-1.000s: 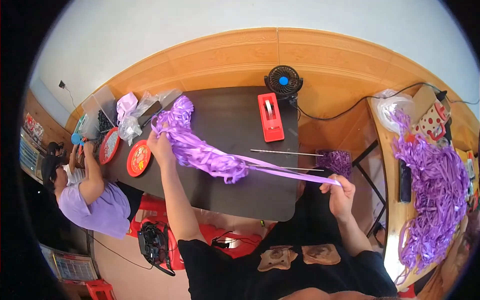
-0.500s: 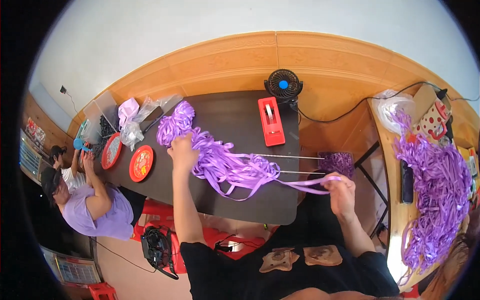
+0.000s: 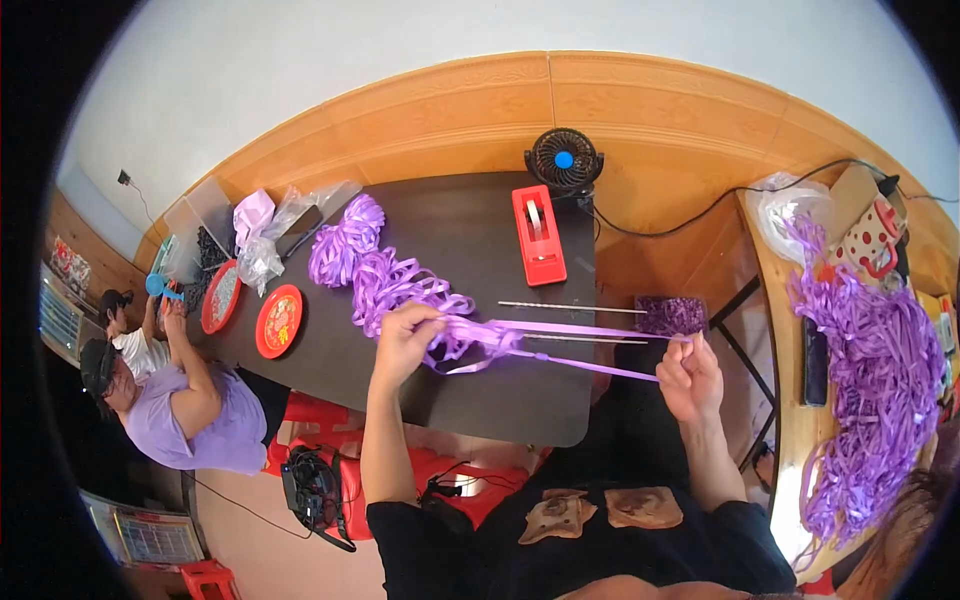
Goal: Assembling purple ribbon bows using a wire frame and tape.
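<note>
A long tangle of shiny purple ribbon (image 3: 385, 278) lies across the dark table, its far end wound in a bundle (image 3: 347, 238). My left hand (image 3: 404, 345) is closed on the ribbon near the right end of the tangle. My right hand (image 3: 692, 378), off the table's right edge, is closed on the ribbon's end. Two strands stretch fairly straight between my hands, with a small knot or bunch (image 3: 500, 338) close to the left one. Two thin pale rods (image 3: 572, 306) stick out past the table edge; the strands pass over the nearer one.
Beyond the ribbon stand a red tape dispenser (image 3: 539, 235) and a black fan (image 3: 565, 160). Two red plates (image 3: 279, 321) lie left, where another person (image 3: 205, 415) works. A side table (image 3: 800, 440) bears a heap of purple ribbon (image 3: 868, 400). A purple-filled box (image 3: 671, 317) sits below.
My left hand has moved right and nearer, from the ribbon's middle to its right part. The tangle has drawn together, and the strands toward my right hand are longer and spread apart.
</note>
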